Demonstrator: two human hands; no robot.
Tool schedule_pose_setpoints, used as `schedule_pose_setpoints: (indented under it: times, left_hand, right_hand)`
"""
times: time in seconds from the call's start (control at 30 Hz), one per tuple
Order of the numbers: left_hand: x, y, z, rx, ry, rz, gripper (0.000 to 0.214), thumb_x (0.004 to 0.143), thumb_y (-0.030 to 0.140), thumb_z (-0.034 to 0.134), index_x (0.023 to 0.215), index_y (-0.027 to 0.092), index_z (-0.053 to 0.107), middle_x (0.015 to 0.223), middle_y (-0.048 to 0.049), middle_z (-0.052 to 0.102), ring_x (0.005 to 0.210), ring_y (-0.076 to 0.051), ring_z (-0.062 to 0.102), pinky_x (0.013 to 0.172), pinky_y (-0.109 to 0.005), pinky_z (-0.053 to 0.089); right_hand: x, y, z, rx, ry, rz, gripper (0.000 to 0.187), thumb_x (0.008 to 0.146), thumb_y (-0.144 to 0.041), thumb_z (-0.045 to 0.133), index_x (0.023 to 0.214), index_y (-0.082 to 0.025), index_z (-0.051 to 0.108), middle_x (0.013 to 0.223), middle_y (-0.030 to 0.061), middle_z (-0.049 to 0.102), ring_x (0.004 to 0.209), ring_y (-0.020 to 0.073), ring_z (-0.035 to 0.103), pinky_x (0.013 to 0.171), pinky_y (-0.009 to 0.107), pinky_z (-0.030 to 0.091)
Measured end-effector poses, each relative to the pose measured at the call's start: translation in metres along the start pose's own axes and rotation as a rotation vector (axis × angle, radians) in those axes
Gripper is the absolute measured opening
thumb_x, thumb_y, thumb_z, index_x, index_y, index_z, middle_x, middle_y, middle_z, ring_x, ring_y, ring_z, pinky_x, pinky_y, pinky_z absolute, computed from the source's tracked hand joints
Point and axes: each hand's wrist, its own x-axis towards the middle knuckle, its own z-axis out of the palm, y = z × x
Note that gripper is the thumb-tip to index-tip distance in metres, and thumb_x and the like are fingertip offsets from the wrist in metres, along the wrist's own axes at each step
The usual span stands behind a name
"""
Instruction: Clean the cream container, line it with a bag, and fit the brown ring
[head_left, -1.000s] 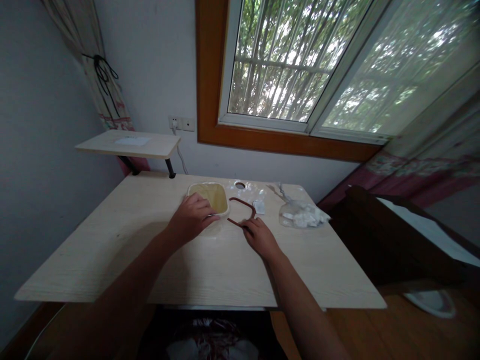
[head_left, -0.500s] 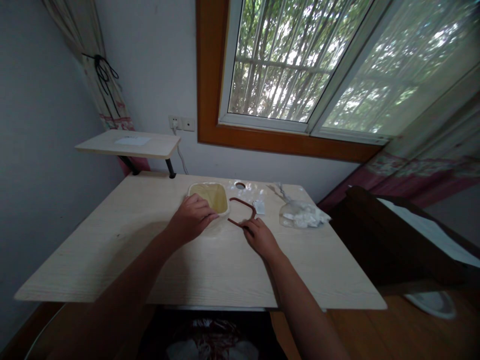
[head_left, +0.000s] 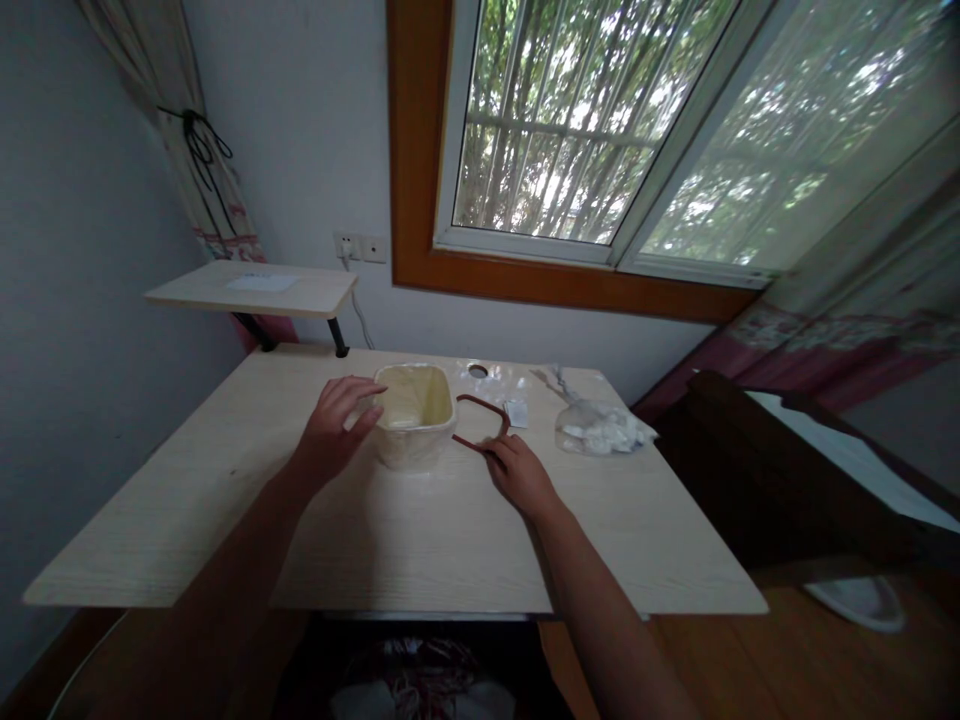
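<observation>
A pale yellowish open-topped plastic bin [head_left: 415,440] stands upright on the desk. My left hand [head_left: 341,418] is at the bin's left side with fingers apart, holding nothing; whether a fingertip touches the rim I cannot tell. To the right of the bin is a thin reddish-brown U-shaped handle [head_left: 484,402], its open ends toward the bin. My right hand [head_left: 520,474] pinches this handle at its near right corner, low over the desk. A small white label or slip of paper [head_left: 516,413] lies just beyond the handle.
The light wooden desk [head_left: 450,560] has a round cable hole [head_left: 478,371] at the back. A clear plastic bag with white contents [head_left: 604,428] lies at right. A raised shelf [head_left: 255,288] with a paper stands at the back left, below a wall socket [head_left: 360,246].
My left hand has moved left from above the bin's near rim, and its fingers have spread, uncovering the bin's front. My right hand keeps its hold on the handle.
</observation>
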Motion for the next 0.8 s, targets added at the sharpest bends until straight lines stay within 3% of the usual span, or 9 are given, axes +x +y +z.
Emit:
schedule_pose_setpoints:
  times: [0.23, 0.4, 0.6, 0.8]
  left_hand:
    - [-0.011, -0.006, -0.009, -0.095, 0.115, -0.281, 0.027, 0.097, 0.039, 0.051, 0.11, 0.022, 0.068, 0.113, -0.007, 0.069, 0.113, -0.024, 0.061, 0.105, -0.044, 0.046]
    - [-0.01, -0.003, -0.002, -0.312, 0.295, -0.527, 0.028, 0.096, 0.039, 0.052, 0.109, 0.02, 0.067, 0.106, -0.0081, 0.072, 0.107, -0.023, 0.066, 0.099, -0.041, 0.05]
    - [-0.008, -0.01, 0.004, -0.37, 0.358, -0.532, 0.027, 0.096, 0.04, 0.052, 0.105, 0.019, 0.065, 0.107, -0.0088, 0.071, 0.107, -0.022, 0.067, 0.1, -0.04, 0.051]
    - [-0.002, -0.003, 0.001, -0.357, 0.378, -0.516, 0.022, 0.093, 0.038, 0.057, 0.098, 0.02, 0.067, 0.1, -0.0061, 0.071, 0.101, -0.02, 0.067, 0.097, -0.038, 0.051]
  right_hand:
    - [0.005, -0.008, 0.0, -0.14, -0.008, -0.023, 0.024, 0.097, -0.03, 0.063, 0.12, -0.026, 0.071, 0.106, 0.009, 0.071, 0.098, 0.0279, 0.059, 0.091, 0.045, 0.053]
    - [0.009, -0.012, 0.006, -0.203, -0.007, -0.021, 0.02, 0.096, -0.033, 0.064, 0.113, -0.028, 0.074, 0.102, 0.0102, 0.07, 0.099, 0.0289, 0.061, 0.088, 0.045, 0.055]
    - [0.006, -0.005, 0.009, -0.255, 0.074, 0.045, 0.021, 0.101, -0.026, 0.054, 0.112, -0.025, 0.072, 0.102, 0.0106, 0.067, 0.097, 0.0263, 0.061, 0.085, 0.04, 0.056]
    - [0.002, 0.005, 0.001, -0.143, 0.294, 0.165, 0.025, 0.103, -0.027, 0.048, 0.115, -0.02, 0.069, 0.109, 0.0131, 0.063, 0.101, 0.0267, 0.061, 0.089, 0.042, 0.056]
